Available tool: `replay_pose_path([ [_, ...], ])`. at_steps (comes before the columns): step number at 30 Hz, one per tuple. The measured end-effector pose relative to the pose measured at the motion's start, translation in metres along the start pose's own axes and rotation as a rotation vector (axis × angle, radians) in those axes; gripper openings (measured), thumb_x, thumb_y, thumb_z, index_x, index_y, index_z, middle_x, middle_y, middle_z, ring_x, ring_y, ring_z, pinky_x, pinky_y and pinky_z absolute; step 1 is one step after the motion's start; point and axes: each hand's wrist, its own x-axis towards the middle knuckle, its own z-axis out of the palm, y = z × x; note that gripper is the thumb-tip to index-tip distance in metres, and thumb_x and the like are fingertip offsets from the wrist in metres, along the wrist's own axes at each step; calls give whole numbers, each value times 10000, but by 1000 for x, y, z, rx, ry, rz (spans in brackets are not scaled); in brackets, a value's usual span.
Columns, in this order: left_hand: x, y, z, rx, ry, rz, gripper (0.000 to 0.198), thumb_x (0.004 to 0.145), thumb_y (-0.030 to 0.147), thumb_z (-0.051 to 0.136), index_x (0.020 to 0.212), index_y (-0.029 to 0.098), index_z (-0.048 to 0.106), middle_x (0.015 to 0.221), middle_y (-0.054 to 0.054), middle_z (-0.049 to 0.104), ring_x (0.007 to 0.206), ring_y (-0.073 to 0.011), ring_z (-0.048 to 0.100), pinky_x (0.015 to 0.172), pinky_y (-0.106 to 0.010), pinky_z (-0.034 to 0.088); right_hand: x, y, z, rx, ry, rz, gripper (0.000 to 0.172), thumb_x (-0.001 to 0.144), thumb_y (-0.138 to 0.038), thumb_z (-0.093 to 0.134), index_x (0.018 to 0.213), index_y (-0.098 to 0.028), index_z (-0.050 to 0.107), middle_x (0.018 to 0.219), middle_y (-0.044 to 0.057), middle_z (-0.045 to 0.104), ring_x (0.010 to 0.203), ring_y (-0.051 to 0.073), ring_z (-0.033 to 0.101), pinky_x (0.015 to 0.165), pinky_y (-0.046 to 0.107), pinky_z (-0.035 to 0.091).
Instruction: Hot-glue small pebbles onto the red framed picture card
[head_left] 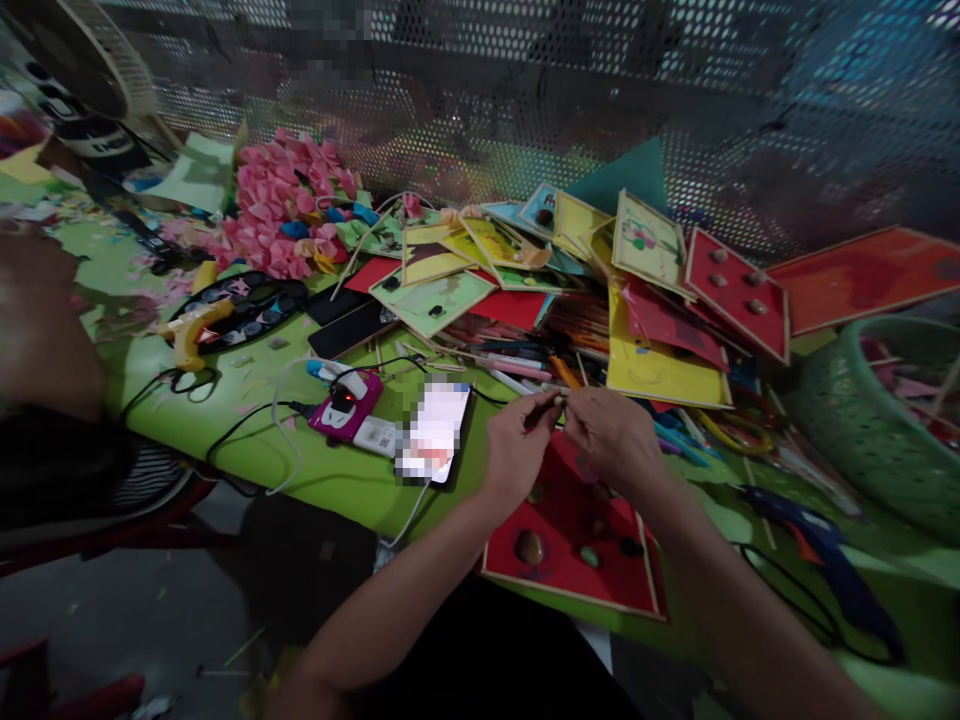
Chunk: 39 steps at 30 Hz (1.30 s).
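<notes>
Behind a cluttered green table (330,480), a dim wall of perforated metal (480,110). Above the far edge of a red card (600,585), left hand (521,440) and right hand (611,430) fingertip to fingertip, both closed in a narrow pinch on a small pale piece (560,400), too tiny to identify. On the card, below the wrists, a brown stone (529,547) and a green stone (590,556), among others. Near the left hand, a lit phone (442,430) beside a purple power strip (341,418). Beyond both hands, pens (517,365) and a heap of framed cards (649,235). Off to the right, a blue glue gun (847,580) and a green basket (855,430). Farther left, pink paper flowers (277,200), a yellow glue gun (196,325) and, blurred at the border, another person's arm (45,310).
</notes>
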Motion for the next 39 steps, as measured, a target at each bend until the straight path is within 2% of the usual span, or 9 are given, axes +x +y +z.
replay_pose_path([
  [3,1,0,1,-94,-13,-34,231,871,176,630,1064,182,756,1100,-75,768,998,-200,702,942,-340,518,2,-2,-2,97,46,64,230,899,-133,435,687,-214,475,672,46,563,644,193,515,635,317,327],
  [10,8,-4,5,-573,-13,-301,276,727,312,793,967,178,776,948,-61,783,888,-210,717,935,-376,529,5,-1,-8,437,26,223,249,925,-200,427,676,-215,436,647,-3,527,584,146,482,579,266,336],
  [18,8,-1,5,-751,43,-420,341,617,266,852,938,175,780,938,-53,778,822,-165,702,855,-302,516,-2,4,-4,708,-29,392,284,983,-302,423,721,-209,481,671,-18,497,635,148,474,610,270,342],
  [23,8,1,3,-761,53,-418,355,632,253,853,970,181,769,962,-51,774,847,-169,705,859,-301,507,-2,4,-2,737,-38,430,295,977,-336,442,731,-204,537,681,-9,535,657,156,506,627,275,359],
  [26,8,0,2,-745,78,-393,340,645,244,853,967,179,763,970,-53,770,873,-165,703,893,-300,495,-1,5,1,855,-29,525,275,964,-356,454,777,-203,586,721,1,595,669,160,546,622,266,395],
  [32,8,-1,2,-759,113,-356,320,644,243,857,936,168,750,928,-42,753,818,-141,682,899,-312,494,-4,18,11,785,35,693,374,940,-437,503,645,-209,529,557,-20,521,535,141,456,546,264,341],
  [35,8,-2,2,-737,95,-340,327,646,255,857,943,168,750,936,-43,747,834,-143,674,923,-322,487,-3,23,14,749,31,678,142,843,-327,592,859,-201,657,739,4,668,593,156,522,599,274,389],
  [37,8,-2,2,-712,90,-324,330,651,260,855,952,171,751,958,-48,746,857,-151,673,942,-334,481,-2,22,14,735,24,638,241,802,-255,593,1021,-206,679,916,29,721,682,174,584,669,293,434],
  [39,8,-3,3,-685,87,-316,336,654,260,851,964,175,752,975,-51,745,877,-162,675,955,-348,478,0,18,11,778,9,588,238,843,-262,562,1038,-210,688,978,43,726,771,191,622,723,309,457],
])
